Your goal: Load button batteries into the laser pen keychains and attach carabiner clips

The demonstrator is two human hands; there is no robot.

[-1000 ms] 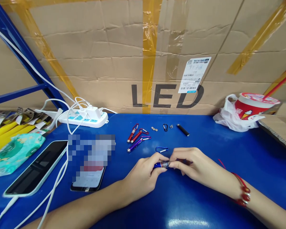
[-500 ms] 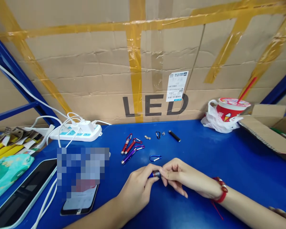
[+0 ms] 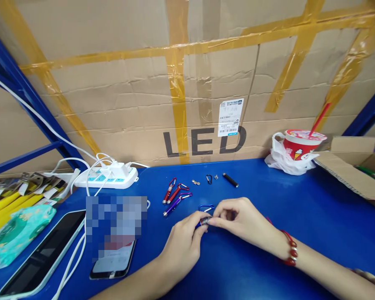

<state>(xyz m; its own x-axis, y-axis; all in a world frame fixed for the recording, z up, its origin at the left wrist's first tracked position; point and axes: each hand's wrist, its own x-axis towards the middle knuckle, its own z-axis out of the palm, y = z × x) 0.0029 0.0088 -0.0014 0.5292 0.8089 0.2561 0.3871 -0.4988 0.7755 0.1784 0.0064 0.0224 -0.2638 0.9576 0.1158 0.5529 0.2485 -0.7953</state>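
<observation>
While the left fingers (image 3: 202,214) grip a blue tube (image 3: 199,225) above the counter (image 3: 237,266), the right fingers (image 3: 221,223) are closed at its right end. A blue carabiner (image 3: 206,208) lies just beyond them. Toward the far edge, a purple penlight (image 3: 172,206) and two red penlights lie left of some small discs (image 3: 196,182), a black carabiner (image 3: 209,179) and a black tube (image 3: 230,180). A power strip (image 3: 109,180) sits at the far left corner; a bagged red cup (image 3: 300,146) stands near the far edge, rightward.

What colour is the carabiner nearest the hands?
The carabiner is blue with a silvery gate; head view.
</observation>
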